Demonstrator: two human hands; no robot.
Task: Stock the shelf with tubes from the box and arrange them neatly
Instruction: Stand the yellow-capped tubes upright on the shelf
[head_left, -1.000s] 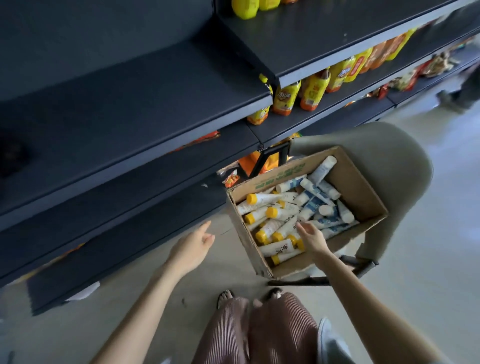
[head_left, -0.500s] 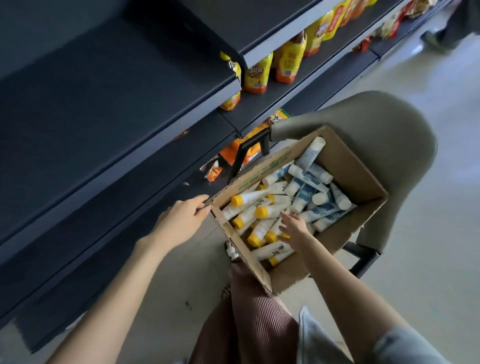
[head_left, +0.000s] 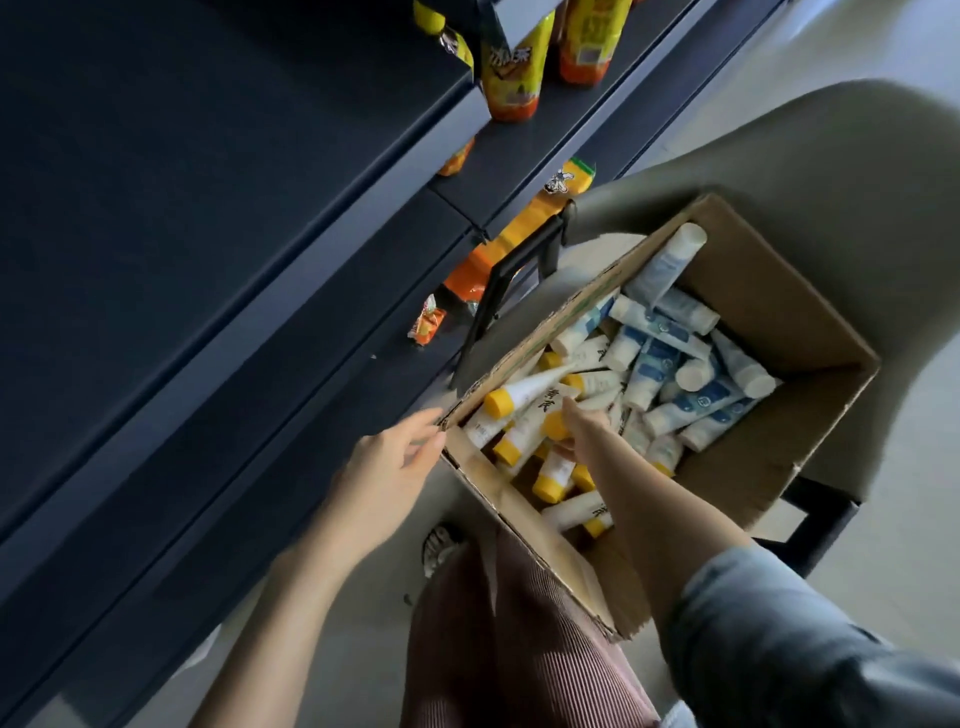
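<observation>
The tubes lay loose in an open cardboard box (head_left: 779, 312). Yellow-capped tubes (head_left: 524, 389) were heaped right around the right hand (head_left: 584, 428). White-and-blue tubes (head_left: 696, 400) filled the end of the box farther from that hand and to its right. The right hand had reached down into the yellow-capped heap with a yellow cap against its fingers. The fingers were sunk among the tubes, so I could not tell whether they had closed on one.

To the left of that hand, outside the box, the left hand (head_left: 387, 467) was blurred. Its fingers were stretched out almost straight, holding nothing, and their tips touched the box's near left corner.

Beyond the box from both hands curved the pale back of a chair (head_left: 831, 156). Left of the left hand and above it ran the dark shelf (head_left: 208, 208), bare along the boards nearest that hand. Farther along, past the fingertips, a small orange packet (head_left: 426, 325) and a long orange bag (head_left: 519, 234) lay on a lower board, and yellow bottles (head_left: 511, 73) stood on a higher one.

Beneath both wrists were ribbed reddish trousers (head_left: 519, 649), and a grey-blue sleeve (head_left: 779, 639) covered the right upper arm.
</observation>
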